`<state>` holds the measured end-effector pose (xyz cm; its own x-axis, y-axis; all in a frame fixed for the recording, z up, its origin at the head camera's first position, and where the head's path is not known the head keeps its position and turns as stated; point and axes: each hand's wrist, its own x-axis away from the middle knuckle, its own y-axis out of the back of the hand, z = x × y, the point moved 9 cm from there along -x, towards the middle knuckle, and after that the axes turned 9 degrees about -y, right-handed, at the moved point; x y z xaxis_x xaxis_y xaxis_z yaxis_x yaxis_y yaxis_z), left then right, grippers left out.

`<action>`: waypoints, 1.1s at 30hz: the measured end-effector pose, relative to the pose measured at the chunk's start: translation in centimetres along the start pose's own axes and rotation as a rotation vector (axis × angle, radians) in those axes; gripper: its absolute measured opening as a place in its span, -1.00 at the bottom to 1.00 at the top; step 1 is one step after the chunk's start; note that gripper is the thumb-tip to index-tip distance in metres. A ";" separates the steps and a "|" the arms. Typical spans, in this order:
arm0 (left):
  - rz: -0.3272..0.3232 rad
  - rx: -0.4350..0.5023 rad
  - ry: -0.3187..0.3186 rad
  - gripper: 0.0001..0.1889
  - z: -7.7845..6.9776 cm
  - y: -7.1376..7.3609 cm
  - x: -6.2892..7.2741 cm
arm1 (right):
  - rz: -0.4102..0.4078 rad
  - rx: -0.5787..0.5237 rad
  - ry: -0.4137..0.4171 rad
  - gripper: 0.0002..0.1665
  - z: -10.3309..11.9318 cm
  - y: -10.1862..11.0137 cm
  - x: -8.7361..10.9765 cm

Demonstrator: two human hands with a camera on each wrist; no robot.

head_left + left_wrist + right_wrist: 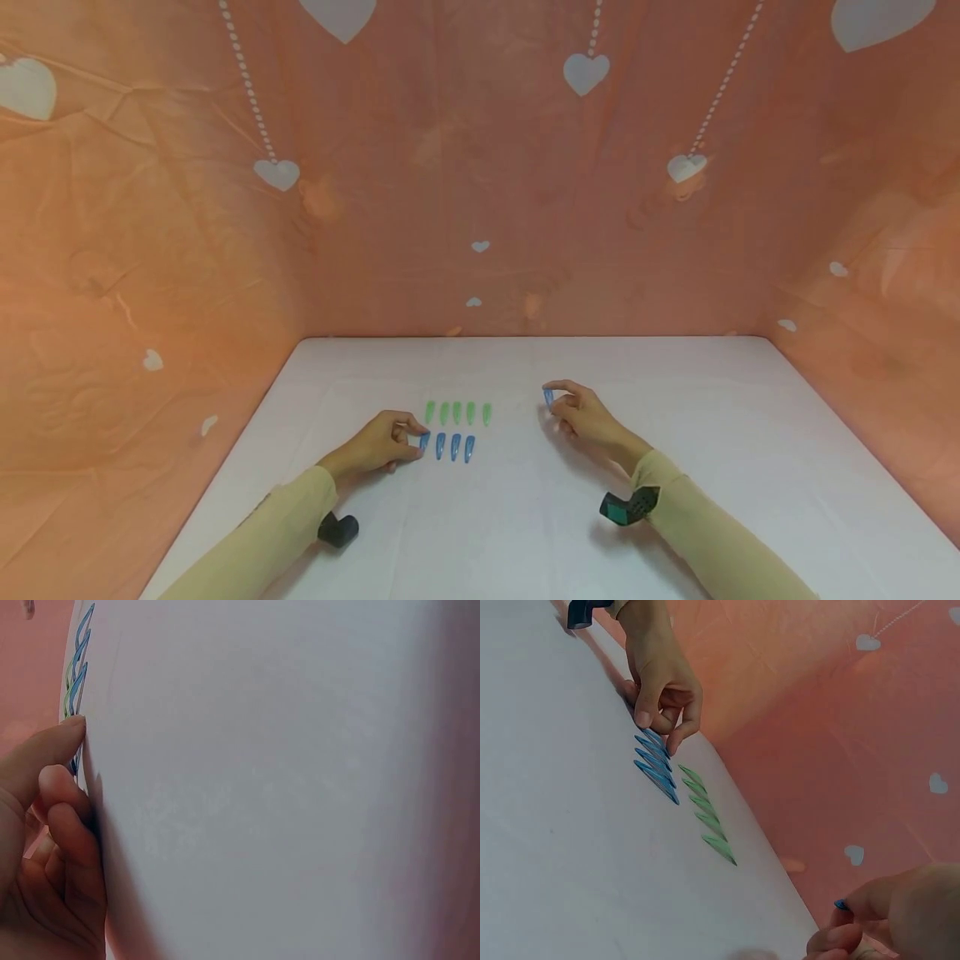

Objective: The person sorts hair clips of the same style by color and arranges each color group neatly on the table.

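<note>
My left hand (384, 440) pinches a blue snap hair clip (424, 442) between thumb and finger, at the left end of a row on the table. Beside it lie three more blue snap hair clips (455, 447), slanted side by side. Behind them runs a row of several green snap hair clips (457, 412). To the right, my right hand (592, 421) holds another blue snap hair clip (548, 398) upright between its fingertips, apart from both rows. The right wrist view shows only a small tip of this blue clip (841, 904); fingers hide the rest.
A white-covered table (525, 517) carries the clips. Orange-pink cloth (480, 192) with white hearts hangs behind it and along both sides. Dark devices are worn on the left wrist (339, 531) and right wrist (630, 506).
</note>
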<state>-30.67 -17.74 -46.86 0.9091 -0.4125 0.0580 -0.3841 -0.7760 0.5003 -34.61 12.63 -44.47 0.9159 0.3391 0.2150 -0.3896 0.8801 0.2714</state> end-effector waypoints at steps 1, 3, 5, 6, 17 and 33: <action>0.000 0.001 -0.001 -0.63 0.0 0.0 0.0 | 0.000 -0.004 0.001 -0.46 0.0 -0.1 0.0; -0.001 0.004 -0.002 -0.63 0.0 -0.1 0.0 | -0.005 -0.010 0.000 -0.46 0.0 -0.2 0.1; 0.000 0.006 -0.001 -0.63 0.0 -0.1 0.0 | -0.009 -0.017 0.003 -0.46 0.0 -0.4 0.2; 0.001 0.005 -0.002 -0.63 0.0 -0.1 0.0 | -0.007 -0.021 0.008 -0.46 0.0 -0.5 0.2; -0.010 -0.021 0.008 -0.64 0.3 -0.1 -0.2 | 0.054 -0.019 0.082 -0.50 -0.1 -2.6 0.7; -0.013 -0.005 0.011 -0.62 0.4 0.1 -0.2 | 0.114 -0.034 0.101 -0.52 -0.2 -5.1 0.8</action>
<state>-30.91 -17.88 -47.16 0.9160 -0.3965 0.0612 -0.3710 -0.7789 0.5056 -31.87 8.47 -45.90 0.8719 0.4672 0.1469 -0.4893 0.8445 0.2180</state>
